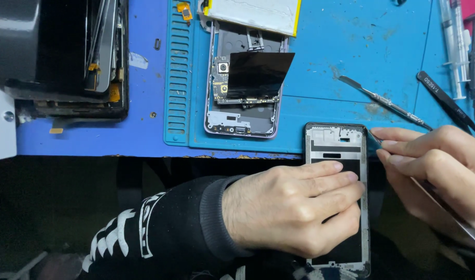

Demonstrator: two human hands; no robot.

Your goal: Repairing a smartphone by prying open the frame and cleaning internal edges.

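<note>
My left hand (294, 207) lies across a stripped phone frame (335, 142) that juts over the front edge of the blue mat, gripping it with the fingers curled over its right side. My right hand (439, 166) pinches a thin metal pry tool (450, 218); its tip touches the frame's upper right edge. The lower half of the frame is mostly hidden under my left hand.
An opened phone body (242, 122) with a circuit board and a dark sheet (258, 72) lies mid-mat, a white battery (253, 13) above it. A metal spudger (385, 102), black tweezers (450, 103) and syringes (452, 46) lie right. A stack of dismantled screens (102, 52) sits left.
</note>
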